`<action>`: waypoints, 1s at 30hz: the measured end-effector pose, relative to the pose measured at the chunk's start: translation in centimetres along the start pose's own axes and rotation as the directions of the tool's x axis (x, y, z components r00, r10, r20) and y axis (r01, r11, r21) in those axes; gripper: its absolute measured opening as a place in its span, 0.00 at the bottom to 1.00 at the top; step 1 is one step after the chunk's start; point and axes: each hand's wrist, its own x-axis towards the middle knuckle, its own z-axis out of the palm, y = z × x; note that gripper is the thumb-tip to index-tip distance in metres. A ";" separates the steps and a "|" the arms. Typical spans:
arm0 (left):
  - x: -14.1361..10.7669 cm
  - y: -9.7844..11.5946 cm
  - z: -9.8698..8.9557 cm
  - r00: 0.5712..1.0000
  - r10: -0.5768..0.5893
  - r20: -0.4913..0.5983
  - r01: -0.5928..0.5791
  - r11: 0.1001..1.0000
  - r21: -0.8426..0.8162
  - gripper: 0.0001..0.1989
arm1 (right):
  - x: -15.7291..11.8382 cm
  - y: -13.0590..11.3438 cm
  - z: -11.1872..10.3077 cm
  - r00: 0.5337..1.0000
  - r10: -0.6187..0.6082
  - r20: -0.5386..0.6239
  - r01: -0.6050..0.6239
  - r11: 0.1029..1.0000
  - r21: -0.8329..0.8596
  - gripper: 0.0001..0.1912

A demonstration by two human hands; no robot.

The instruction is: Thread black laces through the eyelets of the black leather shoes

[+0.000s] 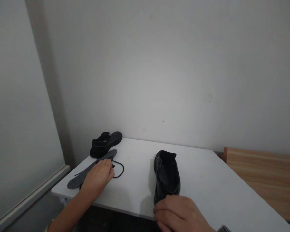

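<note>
My left hand [100, 174] is closed over a black shoelace [122, 168] at the left of the table; a loop of it curls out to the right of my fingers. Under and behind that hand lies a grey insole [76, 183], partly covered. My right hand [177, 211] grips the heel end of a black shoe [168, 174], with the fingertips bent around its near side. This shoe points away from me, its tongue folded out and its opening facing up. No lace shows in its visible part.
A second black shoe [106, 143] stands at the table's back left corner, near the wall [145, 80]. The white table [200, 180] has its front edge close to me. A wood-grain board [263, 177] stands beyond its right edge, and a pale panel [19, 112] rises on the left.
</note>
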 end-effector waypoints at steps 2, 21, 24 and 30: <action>0.0 0.3 -0.2 1.000 -0.017 0.012 0.017 1.000 -0.001 0.12 | 0.4 1.3 -1.0 0.978 0.143 -0.154 -0.148 0.989 -0.026 0.09; -0.3 0.0 2.1 0.993 -0.045 0.108 0.070 0.968 -0.243 0.07 | 2.4 8.6 -2.1 0.770 0.557 0.312 -0.419 0.810 -0.410 0.08; -0.3 -0.2 2.3 0.991 -0.068 0.118 0.100 0.954 -0.284 0.07 | 2.5 8.4 -2.3 0.770 0.559 0.308 -0.423 0.808 -0.411 0.06; -0.1 -1.4 1.3 0.993 -0.112 0.020 0.102 0.792 -0.602 0.04 | 3.4 6.0 -2.8 0.857 0.512 0.060 -0.478 0.833 -0.280 0.07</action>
